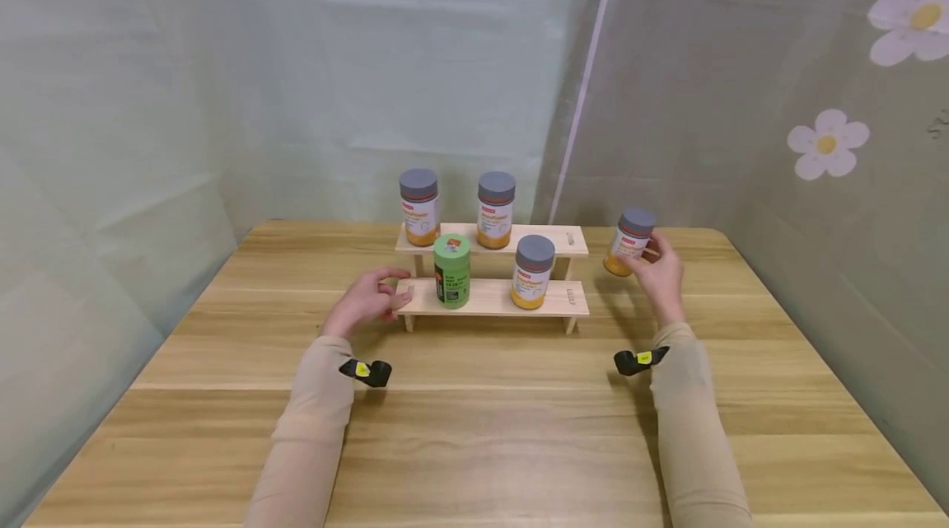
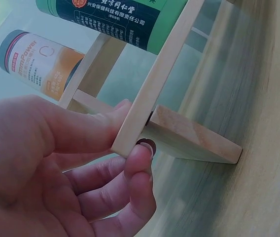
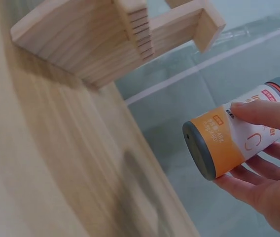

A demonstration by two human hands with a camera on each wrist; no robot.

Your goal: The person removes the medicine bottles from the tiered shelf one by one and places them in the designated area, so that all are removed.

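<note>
My left hand [image 1: 368,297] pinches the left end of the lower board of a two-tier wooden rack [image 1: 489,297], thumb above and fingertip below in the left wrist view. My right hand [image 1: 660,274] grips a white-and-orange bottle with a grey lid [image 3: 238,131], lifted above the table to the right of the rack. On the lower tier stand a green bottle [image 1: 452,273] and another grey-lidded bottle [image 1: 532,273]. Two matching grey-lidded bottles, one at the left [image 1: 420,208] and one near the middle [image 1: 495,211], stand upright on the upper tier.
The rack stands towards the back of a wooden table [image 1: 474,429]. Pale curtain-like sheets [image 1: 371,83] hang behind and at both sides, with white flowers [image 1: 828,144] printed on the right one. A small black wrist device [image 1: 366,372] sits on each sleeve.
</note>
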